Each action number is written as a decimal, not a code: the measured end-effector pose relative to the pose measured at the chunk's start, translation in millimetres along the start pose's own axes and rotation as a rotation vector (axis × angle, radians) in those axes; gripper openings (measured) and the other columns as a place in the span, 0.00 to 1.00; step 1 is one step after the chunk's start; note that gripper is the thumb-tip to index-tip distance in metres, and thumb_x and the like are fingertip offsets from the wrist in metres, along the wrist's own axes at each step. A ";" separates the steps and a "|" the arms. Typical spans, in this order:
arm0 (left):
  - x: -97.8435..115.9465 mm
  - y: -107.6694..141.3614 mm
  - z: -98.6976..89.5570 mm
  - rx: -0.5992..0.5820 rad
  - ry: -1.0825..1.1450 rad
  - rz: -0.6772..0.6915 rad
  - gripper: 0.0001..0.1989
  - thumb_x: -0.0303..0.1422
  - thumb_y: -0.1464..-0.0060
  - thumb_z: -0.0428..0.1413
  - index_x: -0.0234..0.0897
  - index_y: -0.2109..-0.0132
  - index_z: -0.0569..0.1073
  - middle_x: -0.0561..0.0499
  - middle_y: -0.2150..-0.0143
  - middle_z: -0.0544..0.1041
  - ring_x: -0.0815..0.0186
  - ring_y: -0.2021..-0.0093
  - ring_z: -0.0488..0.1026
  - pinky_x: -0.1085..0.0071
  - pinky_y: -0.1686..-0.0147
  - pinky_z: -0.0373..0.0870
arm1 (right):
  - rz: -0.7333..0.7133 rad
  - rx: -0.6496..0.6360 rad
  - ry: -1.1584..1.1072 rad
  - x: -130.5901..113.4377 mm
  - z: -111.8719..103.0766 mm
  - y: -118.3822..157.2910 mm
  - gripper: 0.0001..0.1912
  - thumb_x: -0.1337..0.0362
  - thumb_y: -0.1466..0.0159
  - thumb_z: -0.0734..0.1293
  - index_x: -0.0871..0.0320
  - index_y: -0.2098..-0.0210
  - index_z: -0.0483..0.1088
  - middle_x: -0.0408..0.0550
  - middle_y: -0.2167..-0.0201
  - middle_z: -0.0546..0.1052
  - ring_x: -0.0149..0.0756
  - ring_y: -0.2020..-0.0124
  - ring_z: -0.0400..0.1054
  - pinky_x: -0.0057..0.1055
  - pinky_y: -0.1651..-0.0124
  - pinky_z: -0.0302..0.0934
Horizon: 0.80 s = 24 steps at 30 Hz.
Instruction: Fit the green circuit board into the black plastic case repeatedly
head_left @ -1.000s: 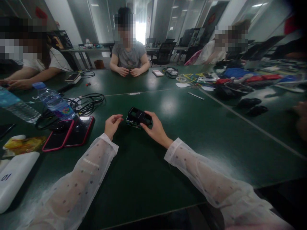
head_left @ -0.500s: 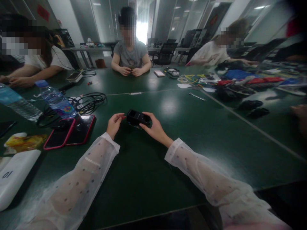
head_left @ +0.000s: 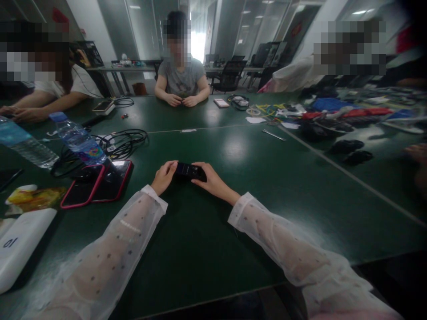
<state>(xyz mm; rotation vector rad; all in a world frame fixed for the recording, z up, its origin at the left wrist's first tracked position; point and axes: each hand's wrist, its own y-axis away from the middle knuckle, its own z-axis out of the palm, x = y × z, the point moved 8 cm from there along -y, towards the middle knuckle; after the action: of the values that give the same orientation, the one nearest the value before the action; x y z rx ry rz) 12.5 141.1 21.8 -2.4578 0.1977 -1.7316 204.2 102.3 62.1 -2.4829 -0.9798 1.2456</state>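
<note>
Between my two hands, over the dark green table (head_left: 200, 249), is a small black boxy device (head_left: 187, 170) with a dark glossy top and faint pale markings. My left hand (head_left: 164, 176) grips its left end, thumb lying on the upper edge. The right end sits in my right hand (head_left: 210, 178), with the thumb along the near side and the fingers curled behind. The device's underside is hidden, and its exact kind is hard to make out.
To my left are two red-edged phones (head_left: 115, 182), water bottles (head_left: 78, 140), coiled black cables (head_left: 130, 140) and a white case (head_left: 23, 244). A wrench (head_left: 274, 135) lies farther off, near a cluttered pile (head_left: 350, 113) at right. Several people sit around the table.
My left hand has closed onto the device's left end, where it was beside it before. The device has tipped so its top face lies lower and flatter. A person at right has shifted.
</note>
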 end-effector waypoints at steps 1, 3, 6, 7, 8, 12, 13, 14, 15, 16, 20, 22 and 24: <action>-0.7 0.6 0.2 -0.009 -0.019 -0.002 0.22 0.49 0.39 0.49 0.41 0.48 0.75 0.46 0.50 0.76 0.58 0.48 0.71 0.62 0.45 0.64 | -0.016 -0.010 -0.007 -2.1 0.4 0.0 0.26 0.64 0.39 0.69 0.50 0.43 0.60 0.51 0.46 0.69 0.46 0.45 0.65 0.51 0.43 0.62; 0.6 1.8 0.2 -0.027 -0.064 0.011 0.22 0.50 0.39 0.48 0.42 0.48 0.75 0.46 0.50 0.76 0.58 0.48 0.71 0.61 0.45 0.63 | -0.030 -0.029 -0.034 -4.1 1.3 0.1 0.27 0.65 0.39 0.69 0.50 0.42 0.59 0.51 0.45 0.68 0.45 0.44 0.64 0.51 0.42 0.61; 5.5 3.4 0.3 -0.046 -0.162 0.039 0.23 0.51 0.38 0.45 0.44 0.50 0.77 0.46 0.51 0.77 0.56 0.47 0.70 0.59 0.44 0.62 | -0.032 -0.038 -0.082 -4.1 1.5 -0.2 0.26 0.65 0.39 0.69 0.50 0.42 0.59 0.51 0.45 0.68 0.44 0.44 0.64 0.50 0.41 0.60; 6.7 3.8 0.5 -0.050 -0.189 0.041 0.24 0.51 0.38 0.44 0.44 0.51 0.77 0.46 0.51 0.77 0.55 0.47 0.70 0.58 0.44 0.61 | -0.033 -0.039 -0.097 -4.1 1.3 -0.5 0.26 0.65 0.39 0.69 0.50 0.43 0.60 0.51 0.45 0.68 0.43 0.44 0.64 0.49 0.41 0.60; 7.4 4.0 0.5 -0.050 -0.210 0.039 0.24 0.51 0.37 0.44 0.44 0.52 0.78 0.46 0.51 0.77 0.54 0.47 0.70 0.58 0.44 0.61 | -0.031 -0.039 -0.111 -3.9 1.1 -0.9 0.26 0.64 0.39 0.69 0.50 0.43 0.60 0.51 0.46 0.68 0.43 0.44 0.64 0.49 0.41 0.60; 9.4 4.2 0.7 -0.042 -0.228 0.039 0.24 0.51 0.37 0.43 0.44 0.52 0.78 0.46 0.52 0.77 0.53 0.46 0.70 0.57 0.43 0.60 | 0.019 -0.029 -0.154 1.2 1.1 -2.2 0.28 0.56 0.39 0.70 0.50 0.42 0.60 0.51 0.46 0.69 0.44 0.44 0.65 0.49 0.41 0.60; 9.9 4.2 0.8 -0.040 -0.223 0.044 0.24 0.51 0.37 0.44 0.44 0.52 0.78 0.46 0.52 0.77 0.54 0.46 0.70 0.57 0.43 0.60 | 0.046 -0.024 -0.159 4.5 1.2 -2.1 0.27 0.54 0.38 0.68 0.50 0.42 0.60 0.51 0.46 0.69 0.44 0.44 0.65 0.49 0.41 0.60; 10.1 4.2 1.0 -0.040 -0.218 0.047 0.23 0.51 0.37 0.44 0.45 0.52 0.78 0.47 0.52 0.77 0.54 0.46 0.70 0.58 0.42 0.60 | 0.080 -0.019 -0.165 8.8 1.5 -1.7 0.26 0.52 0.36 0.66 0.50 0.42 0.61 0.51 0.46 0.69 0.44 0.44 0.65 0.49 0.41 0.60; 10.1 4.2 1.1 -0.042 -0.215 0.047 0.23 0.51 0.37 0.44 0.45 0.52 0.78 0.47 0.51 0.77 0.54 0.46 0.70 0.58 0.42 0.60 | 0.119 -0.019 -0.174 13.8 2.1 -1.1 0.24 0.51 0.35 0.64 0.50 0.42 0.61 0.52 0.46 0.69 0.43 0.44 0.65 0.49 0.42 0.61; 9.6 4.2 1.2 -0.045 -0.215 0.043 0.23 0.51 0.37 0.44 0.45 0.52 0.78 0.47 0.51 0.77 0.54 0.45 0.69 0.57 0.42 0.60 | 0.160 -0.020 -0.185 18.9 2.6 -0.2 0.23 0.50 0.33 0.62 0.50 0.42 0.61 0.52 0.46 0.70 0.43 0.44 0.66 0.50 0.42 0.61; 6.3 4.0 0.7 -0.048 -0.219 0.014 0.24 0.51 0.38 0.43 0.45 0.51 0.78 0.46 0.50 0.77 0.53 0.44 0.68 0.55 0.41 0.58 | 0.267 -0.033 -0.264 31.5 3.2 2.3 0.23 0.49 0.33 0.60 0.52 0.43 0.62 0.53 0.48 0.72 0.42 0.46 0.68 0.49 0.44 0.64; 5.6 3.9 0.5 -0.047 -0.214 0.007 0.24 0.52 0.38 0.44 0.45 0.51 0.78 0.46 0.50 0.77 0.52 0.44 0.68 0.55 0.41 0.58 | 0.287 -0.046 -0.328 31.5 2.8 2.0 0.22 0.50 0.33 0.62 0.54 0.44 0.62 0.52 0.50 0.73 0.41 0.48 0.69 0.49 0.44 0.64; 5.4 3.8 1.0 -0.055 -0.214 0.003 0.24 0.52 0.38 0.43 0.45 0.51 0.78 0.46 0.50 0.76 0.52 0.45 0.69 0.55 0.42 0.59 | 0.308 -0.062 -0.394 30.2 2.5 1.4 0.22 0.51 0.34 0.63 0.55 0.45 0.62 0.52 0.52 0.74 0.41 0.49 0.71 0.49 0.45 0.65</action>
<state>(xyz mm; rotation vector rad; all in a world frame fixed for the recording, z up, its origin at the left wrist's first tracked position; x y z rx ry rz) 15.2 136.4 25.8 -2.6570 0.2285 -1.4655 215.8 120.2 40.6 -2.5599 -0.7342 1.8813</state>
